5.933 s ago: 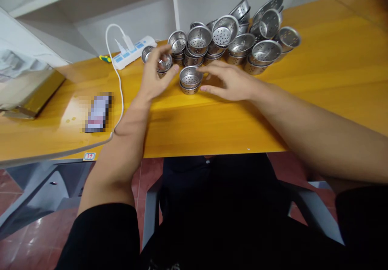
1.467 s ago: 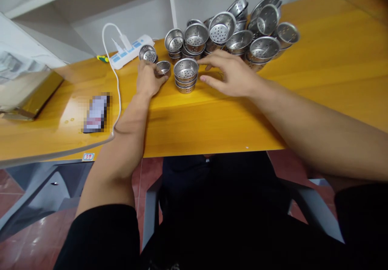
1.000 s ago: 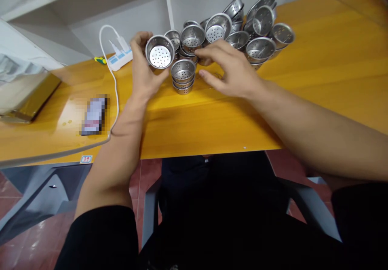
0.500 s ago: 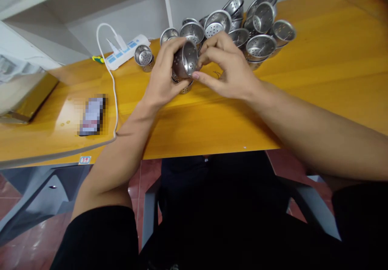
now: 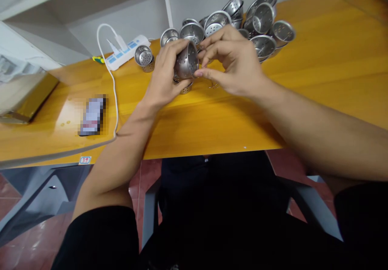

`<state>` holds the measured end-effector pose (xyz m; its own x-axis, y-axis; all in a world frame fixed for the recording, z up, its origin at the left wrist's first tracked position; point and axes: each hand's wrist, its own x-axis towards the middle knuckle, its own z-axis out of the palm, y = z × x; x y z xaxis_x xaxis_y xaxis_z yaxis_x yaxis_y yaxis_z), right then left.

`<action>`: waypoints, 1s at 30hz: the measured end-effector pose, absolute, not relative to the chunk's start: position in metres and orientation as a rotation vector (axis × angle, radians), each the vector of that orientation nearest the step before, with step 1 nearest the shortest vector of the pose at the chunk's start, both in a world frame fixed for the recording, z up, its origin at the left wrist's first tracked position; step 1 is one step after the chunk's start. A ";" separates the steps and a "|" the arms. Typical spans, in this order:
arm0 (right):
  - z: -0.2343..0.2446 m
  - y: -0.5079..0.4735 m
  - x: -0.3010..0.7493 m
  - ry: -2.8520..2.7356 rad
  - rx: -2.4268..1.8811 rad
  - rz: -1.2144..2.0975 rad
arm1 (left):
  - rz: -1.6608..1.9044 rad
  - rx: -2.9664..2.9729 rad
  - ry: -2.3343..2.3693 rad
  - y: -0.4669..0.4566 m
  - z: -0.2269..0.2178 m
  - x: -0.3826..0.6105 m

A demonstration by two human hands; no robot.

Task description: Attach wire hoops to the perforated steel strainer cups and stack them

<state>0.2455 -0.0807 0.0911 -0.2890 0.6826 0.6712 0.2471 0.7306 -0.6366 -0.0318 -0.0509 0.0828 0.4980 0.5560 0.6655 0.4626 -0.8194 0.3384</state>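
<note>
My left hand [image 5: 165, 72] is wrapped around a perforated metal strainer cup [image 5: 186, 62], tilted with its mouth toward the right. Beneath that cup, the lower part of another perforated cup [image 5: 186, 88] shows near the tabletop. My right hand [image 5: 232, 62] is at the cup's rim, its thumb and fingers drawn together in a pinch. Whatever lies between those fingertips is too small and blurred to name. Some thin wire [image 5: 214, 85] shows below my right hand, over the table.
Several perforated metal cups [image 5: 263, 45] are piled along the back of the yellow table [image 5: 327, 72]. A pair of stacked small cups [image 5: 144, 58] stands left, beside a white power strip [image 5: 129, 51] with a white cable [image 5: 115, 96]. A phone [image 5: 92, 115] and a cardboard box [image 5: 27, 96] lie farther left.
My right hand has shifted slightly right, away from the cup's mouth. A bright curved shape seen inside the cup before is no longer visible there. My left hand keeps its hold, almost unmoved.
</note>
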 end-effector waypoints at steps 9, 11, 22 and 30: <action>0.081 -0.051 0.279 -1.882 -0.804 0.258 | 1.423 2.254 1.007 -0.038 0.070 -0.038; 0.071 -0.033 0.295 -2.137 -0.748 0.286 | 1.422 2.192 0.971 -0.021 0.058 -0.045; 0.044 -0.025 0.290 -2.140 -0.858 0.375 | 1.169 2.203 1.053 -0.019 0.051 -0.052; 0.072 -0.072 0.253 -2.149 -0.747 0.417 | 1.093 2.182 1.014 -0.016 0.050 -0.054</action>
<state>0.2530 -0.0717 0.0720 -0.5012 0.6356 0.5872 0.3700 0.7709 -0.5185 -0.0539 -0.0159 0.0503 0.4022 0.7931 0.4574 0.3971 -0.6013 0.6934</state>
